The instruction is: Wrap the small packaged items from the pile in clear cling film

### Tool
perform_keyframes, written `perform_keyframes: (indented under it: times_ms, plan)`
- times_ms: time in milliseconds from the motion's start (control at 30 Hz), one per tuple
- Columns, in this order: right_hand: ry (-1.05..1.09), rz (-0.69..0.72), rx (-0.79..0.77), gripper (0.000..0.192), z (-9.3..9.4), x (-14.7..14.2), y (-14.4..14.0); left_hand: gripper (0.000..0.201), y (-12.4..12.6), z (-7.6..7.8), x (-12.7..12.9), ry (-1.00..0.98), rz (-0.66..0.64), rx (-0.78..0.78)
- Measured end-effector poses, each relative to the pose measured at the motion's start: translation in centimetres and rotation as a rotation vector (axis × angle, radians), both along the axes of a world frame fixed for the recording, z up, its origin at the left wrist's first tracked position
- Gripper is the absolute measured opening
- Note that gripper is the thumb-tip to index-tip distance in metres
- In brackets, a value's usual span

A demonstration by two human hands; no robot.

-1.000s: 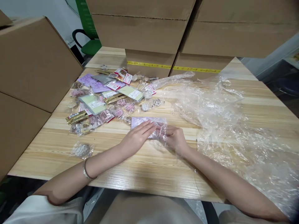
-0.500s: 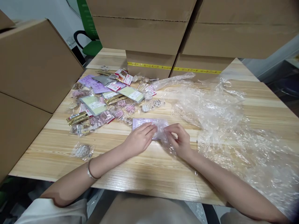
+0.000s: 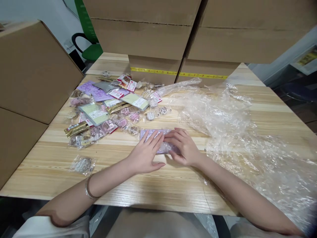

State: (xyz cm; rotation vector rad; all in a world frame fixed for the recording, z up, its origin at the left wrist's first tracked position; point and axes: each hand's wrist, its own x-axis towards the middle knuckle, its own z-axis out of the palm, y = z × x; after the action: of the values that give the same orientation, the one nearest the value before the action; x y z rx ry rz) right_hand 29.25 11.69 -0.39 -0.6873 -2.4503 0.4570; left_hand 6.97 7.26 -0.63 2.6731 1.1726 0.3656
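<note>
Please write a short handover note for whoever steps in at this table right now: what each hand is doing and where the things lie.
Left hand: flat, fingers spread, pressing on the lilac packet in clear film on the wooden table.
Right hand: resting on the same packet's right end, fingers curled over it.
Done, as it looks: the packet lies flat under both hands, film around it.
Left: a pile of small packets lies beyond the left hand, one lone small bag near the left forearm.
Loose plastic sheet covers the table's right side. Cardboard boxes stand behind and to the left.
</note>
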Motion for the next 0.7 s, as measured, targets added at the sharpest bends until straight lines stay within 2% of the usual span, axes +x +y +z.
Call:
perform_keyframes:
  times_ms: [67, 100, 167, 267, 367, 467, 533, 633, 700]
  plan:
    - [-0.083, 0.054, -0.076, 0.066, 0.3, 0.2, 0.0, 0.101, 0.5, 0.2, -0.2, 0.030, 0.035, -0.056]
    - [-0.119, 0.061, -0.112, 0.075, 0.4, 0.3, 0.1, 0.099, 0.8, 0.3, -0.3, 0.034, 0.052, -0.079]
    - [-0.155, 0.046, -0.150, 0.078, 0.6, 0.2, 0.2, 0.088, 1.5, 0.4, -0.7, 0.031, 0.059, -0.109]
    - [-0.161, 0.042, -0.132, 0.064, 1.0, 0.2, 0.8, 0.072, 2.2, 0.7, -1.4, -0.009, 0.039, -0.128]
    - [-0.116, 0.065, -0.171, 0.049, 2.1, 0.8, 1.8, 0.056, 2.1, 1.2, -2.0, -0.212, 0.087, -0.168]
    - [0.037, -0.014, -0.340, 0.030, 3.7, 1.7, 2.3, 0.038, 1.3, 2.4, -2.0, -0.577, 0.256, -0.299]
    - [0.117, -0.042, -0.473, 0.027, 4.8, 2.2, 2.1, 0.033, 0.8, 3.2, -1.7, -0.766, 0.348, -0.406]
    - [0.121, -0.026, -0.619, 0.032, 5.7, 2.5, 0.6, 0.030, 0.2, 3.6, -1.0, -0.899, 0.384, -0.578]
    - [0.127, -0.031, -0.723, 0.031, 6.1, 3.3, -0.3, 0.034, 0.1, 3.2, -0.7, -0.954, 0.362, -0.690]
